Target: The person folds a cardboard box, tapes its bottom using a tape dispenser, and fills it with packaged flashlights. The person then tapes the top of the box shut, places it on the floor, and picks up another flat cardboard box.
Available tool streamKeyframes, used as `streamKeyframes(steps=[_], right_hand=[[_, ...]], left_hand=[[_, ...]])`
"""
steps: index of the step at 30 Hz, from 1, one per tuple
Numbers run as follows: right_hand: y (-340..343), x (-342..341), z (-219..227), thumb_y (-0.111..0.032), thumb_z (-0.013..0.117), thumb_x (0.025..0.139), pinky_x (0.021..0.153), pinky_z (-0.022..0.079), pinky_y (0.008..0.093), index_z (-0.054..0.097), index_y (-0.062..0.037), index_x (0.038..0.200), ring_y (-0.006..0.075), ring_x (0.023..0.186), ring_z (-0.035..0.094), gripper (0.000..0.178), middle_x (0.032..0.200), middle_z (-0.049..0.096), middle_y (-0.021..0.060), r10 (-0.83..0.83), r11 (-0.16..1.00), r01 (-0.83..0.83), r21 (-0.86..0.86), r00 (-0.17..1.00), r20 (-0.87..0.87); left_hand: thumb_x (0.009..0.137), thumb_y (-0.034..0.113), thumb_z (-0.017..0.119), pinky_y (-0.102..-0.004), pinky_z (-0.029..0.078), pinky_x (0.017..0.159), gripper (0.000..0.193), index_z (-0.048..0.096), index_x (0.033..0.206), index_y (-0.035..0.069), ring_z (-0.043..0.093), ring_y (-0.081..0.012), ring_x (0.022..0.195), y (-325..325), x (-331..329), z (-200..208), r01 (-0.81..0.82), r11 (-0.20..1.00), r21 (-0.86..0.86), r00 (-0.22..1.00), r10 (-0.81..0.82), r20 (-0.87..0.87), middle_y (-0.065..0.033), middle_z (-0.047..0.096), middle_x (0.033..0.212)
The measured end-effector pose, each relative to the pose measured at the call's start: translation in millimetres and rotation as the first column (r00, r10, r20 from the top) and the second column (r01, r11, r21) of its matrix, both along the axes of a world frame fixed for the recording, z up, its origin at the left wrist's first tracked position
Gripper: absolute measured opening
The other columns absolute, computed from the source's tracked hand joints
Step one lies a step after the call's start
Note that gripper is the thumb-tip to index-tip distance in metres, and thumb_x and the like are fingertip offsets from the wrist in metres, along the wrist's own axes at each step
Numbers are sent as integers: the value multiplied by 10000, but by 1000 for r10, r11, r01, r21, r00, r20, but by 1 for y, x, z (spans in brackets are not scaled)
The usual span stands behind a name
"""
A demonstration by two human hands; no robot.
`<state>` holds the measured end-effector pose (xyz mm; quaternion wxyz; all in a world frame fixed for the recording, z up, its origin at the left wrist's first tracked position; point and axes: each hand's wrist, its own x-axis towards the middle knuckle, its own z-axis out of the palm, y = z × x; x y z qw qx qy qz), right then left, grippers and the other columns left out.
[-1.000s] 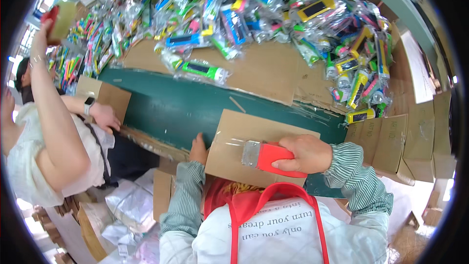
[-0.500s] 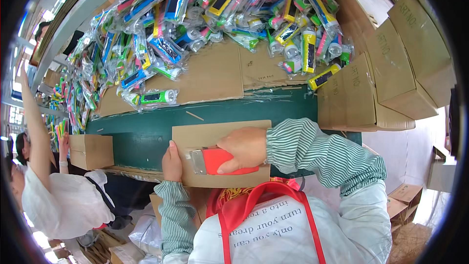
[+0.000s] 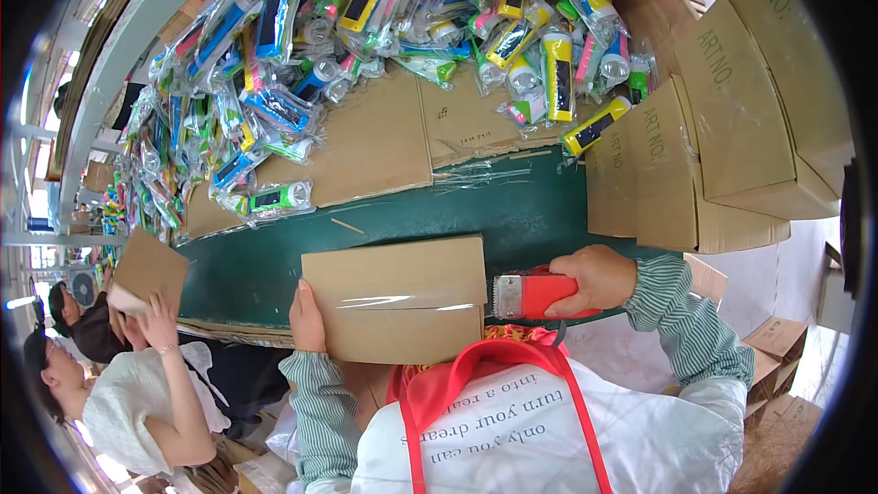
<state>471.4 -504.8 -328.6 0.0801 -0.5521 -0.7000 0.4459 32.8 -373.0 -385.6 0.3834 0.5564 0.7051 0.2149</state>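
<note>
A small brown cardboard box [image 3: 393, 265] lies in front of me at the table's near edge, its two top flaps meeting in a lengthwise seam. A shiny strip of clear tape [image 3: 380, 301] shows along part of this seam. My left hand [image 3: 307, 318] grips the box's left end, the thumb along its edge and the other fingers partly hidden. Just off the right end, my right hand [image 3: 593, 280] is closed round a red tape dispenser [image 3: 549, 295], whose toothed metal end faces the box.
Bagged, colourful flashlights [image 3: 274, 110] pile up on cardboard sheets [image 3: 375, 146] across the far side of the green table [image 3: 540, 192]. Larger cartons [image 3: 668, 165] stand at the right. On the left, a co-worker [image 3: 155, 393] holds up a small box [image 3: 151, 270]. A thin stick [image 3: 347, 226] lies mid-table.
My right hand has carried the tape dispenser rightward off the box, and the taped seam now shows. My left hand stays at the left end. The co-worker's raised arm came down and a box is lifted.
</note>
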Motion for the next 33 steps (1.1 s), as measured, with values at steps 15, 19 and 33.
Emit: streamKeyframes(steps=[15,19,33], right_hand=[[-21,-5,-49,-392,723,761,591,499,361,569,-44,935,265,644,643,418,708,635,140,-161,968,91,-234,940,-300],[-21,-26,0,-499,621,794,655,507,421,592,-26,1000,337,722,643,517,771,647,179,-91,989,108,-98,983,159],[-13,-128,-4,-335,560,836,736,519,460,704,-50,939,310,833,664,335,885,687,155,-92,944,308,-120,595,798]], left_hand=[[864,438,510,-677,56,1013,507,480,1341,269,186,-320,1397,-45,168,33,936,323,138,329,-671,-664,-21,305,1489],[830,493,538,-686,72,1005,578,468,1351,253,179,-347,1394,-48,168,39,937,325,129,329,-692,-643,-33,301,1488],[835,440,564,-752,200,915,465,547,1227,190,227,-322,1375,-65,159,27,892,269,364,451,-607,-655,-52,361,1435]])
